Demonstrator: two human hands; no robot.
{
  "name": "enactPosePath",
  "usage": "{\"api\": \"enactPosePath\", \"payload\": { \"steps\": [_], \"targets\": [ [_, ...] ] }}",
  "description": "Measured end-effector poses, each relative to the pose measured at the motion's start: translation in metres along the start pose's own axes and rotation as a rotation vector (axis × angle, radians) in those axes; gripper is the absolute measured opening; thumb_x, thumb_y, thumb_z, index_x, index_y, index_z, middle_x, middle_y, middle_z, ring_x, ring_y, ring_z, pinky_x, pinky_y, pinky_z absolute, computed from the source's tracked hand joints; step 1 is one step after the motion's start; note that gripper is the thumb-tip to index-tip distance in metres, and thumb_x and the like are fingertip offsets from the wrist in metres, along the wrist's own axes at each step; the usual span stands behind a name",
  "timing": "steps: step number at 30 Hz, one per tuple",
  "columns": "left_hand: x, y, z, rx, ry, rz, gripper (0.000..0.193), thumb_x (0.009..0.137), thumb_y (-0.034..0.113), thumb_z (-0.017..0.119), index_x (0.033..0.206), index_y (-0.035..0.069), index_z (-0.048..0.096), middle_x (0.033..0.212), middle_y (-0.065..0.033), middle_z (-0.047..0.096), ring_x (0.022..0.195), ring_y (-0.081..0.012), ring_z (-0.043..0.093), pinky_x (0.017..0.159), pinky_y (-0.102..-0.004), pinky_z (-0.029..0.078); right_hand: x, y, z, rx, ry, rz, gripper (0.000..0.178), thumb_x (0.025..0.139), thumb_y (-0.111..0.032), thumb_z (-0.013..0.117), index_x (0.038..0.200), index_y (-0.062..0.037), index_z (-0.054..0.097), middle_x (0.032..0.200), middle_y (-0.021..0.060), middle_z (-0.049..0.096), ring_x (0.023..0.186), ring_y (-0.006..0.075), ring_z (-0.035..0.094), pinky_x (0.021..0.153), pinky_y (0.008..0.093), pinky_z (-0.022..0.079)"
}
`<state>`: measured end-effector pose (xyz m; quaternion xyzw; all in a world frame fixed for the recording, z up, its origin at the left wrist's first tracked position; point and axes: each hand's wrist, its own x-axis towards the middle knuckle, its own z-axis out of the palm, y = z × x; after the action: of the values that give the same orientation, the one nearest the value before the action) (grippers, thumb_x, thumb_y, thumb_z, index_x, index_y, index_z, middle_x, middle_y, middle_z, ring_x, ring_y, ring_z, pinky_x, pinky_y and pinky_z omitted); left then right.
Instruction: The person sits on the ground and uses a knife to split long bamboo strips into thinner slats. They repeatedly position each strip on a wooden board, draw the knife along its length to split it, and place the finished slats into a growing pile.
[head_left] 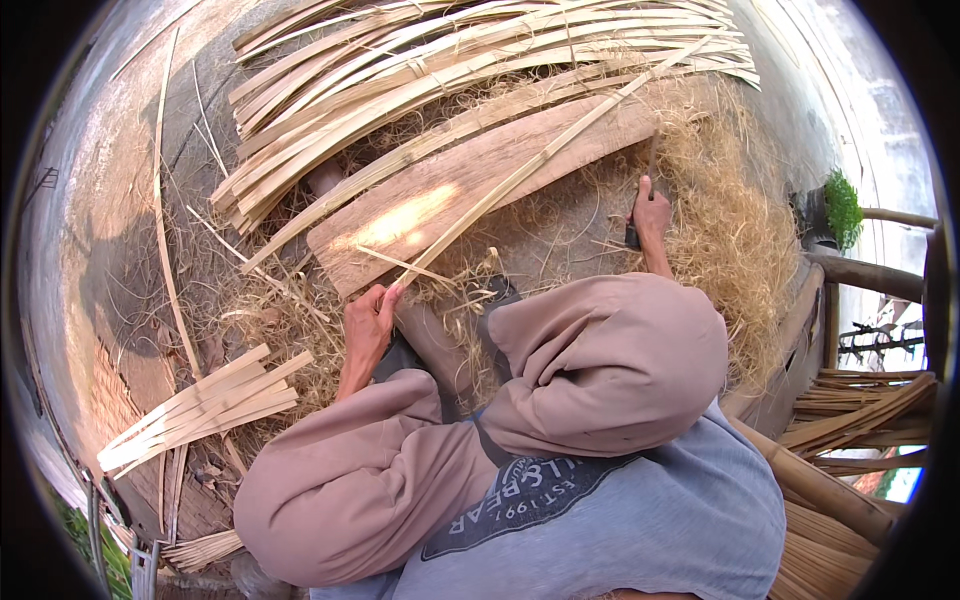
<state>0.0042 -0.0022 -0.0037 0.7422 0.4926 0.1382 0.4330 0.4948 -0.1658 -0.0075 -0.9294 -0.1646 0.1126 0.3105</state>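
My left hand (368,328) is closed on the near end of a long, narrow bamboo strip (540,158). From there the strip runs up and to the right, across a wooden plank (350,250) and over the bundle of strips behind it. Right of my knees, my right hand (652,215) is wrapped round a knife, whose thin blade (655,155) points away from me. The blade stands apart from the strip. Part of the knife's handle is hidden by my fingers. A short sliver (400,262) lies across the strip just beyond my left hand.
A large bundle of split bamboo strips (400,95) lies beyond the plank. Curly shavings (730,220) heap up on the right and spread under the plank. Shorter strips (205,405) lie at the left. Bamboo poles (820,480) and more strips (860,420) are at the right.
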Motion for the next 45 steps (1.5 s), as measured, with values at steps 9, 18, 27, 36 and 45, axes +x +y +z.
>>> {"api": "enactPosePath", "payload": {
  "steps": [9,18,27,36,45],
  "targets": [
    [-0.007,-0.016,-0.002,0.300,0.149,0.278,0.040,0.103,0.033,0.066,0.078,0.004,0.055,0.059,-0.0191,0.050,0.051,-0.0370,0.050,0.052,-0.0443,0.039,-0.141,-0.052,0.040,-0.187,-0.494,-0.730,0.055,0.100,-0.056,0.062,0.082,-0.0045,0.060,0.067,0.0188,0.063,0.068,0.0390,0.067,0.065,0.0480,0.053],
    [-0.002,0.004,-0.003,0.196,0.040,0.156,0.040,0.104,0.033,0.065,0.080,0.002,0.058,0.063,-0.0214,0.051,0.053,-0.0365,0.047,0.053,-0.0440,0.039,-0.132,-0.036,0.038,-0.180,-0.419,-0.817,0.048,0.100,-0.049,0.067,0.085,-0.0032,0.062,0.066,0.0204,0.064,0.064,0.0392,0.068,0.057,0.0488,0.050],
    [0.001,-0.003,-0.012,0.161,0.013,0.162,0.039,0.104,0.030,0.065,0.079,0.001,0.058,0.058,-0.0180,0.046,0.051,-0.0321,0.041,0.052,-0.0415,0.037,-0.134,-0.026,0.040,-0.237,-0.563,-0.976,0.046,0.102,-0.046,0.065,0.084,-0.0036,0.061,0.067,0.0178,0.062,0.058,0.0306,0.061,0.059,0.0445,0.050],
    [-0.011,-0.010,-0.021,0.132,-0.007,0.096,0.038,0.104,0.030,0.064,0.083,0.000,0.063,0.058,-0.0163,0.047,0.052,-0.0241,0.040,0.052,-0.0398,0.036,-0.095,-0.042,0.057,-0.269,-0.459,-0.911,0.052,0.100,-0.055,0.062,0.086,-0.0056,0.058,0.072,0.0172,0.066,0.063,0.0380,0.066,0.060,0.0481,0.053],
    [-0.029,-0.030,-0.035,0.038,-0.108,-0.078,0.045,0.104,0.039,0.065,0.083,0.000,0.066,0.059,-0.0054,0.051,0.058,-0.0132,0.045,0.055,-0.0331,0.037,0.006,-0.033,0.023,0.125,-0.050,-0.064,0.064,0.101,-0.057,0.059,0.073,-0.0002,0.060,0.058,0.0145,0.059,0.060,0.0282,0.069,0.056,0.0439,0.050]
  ]
}}
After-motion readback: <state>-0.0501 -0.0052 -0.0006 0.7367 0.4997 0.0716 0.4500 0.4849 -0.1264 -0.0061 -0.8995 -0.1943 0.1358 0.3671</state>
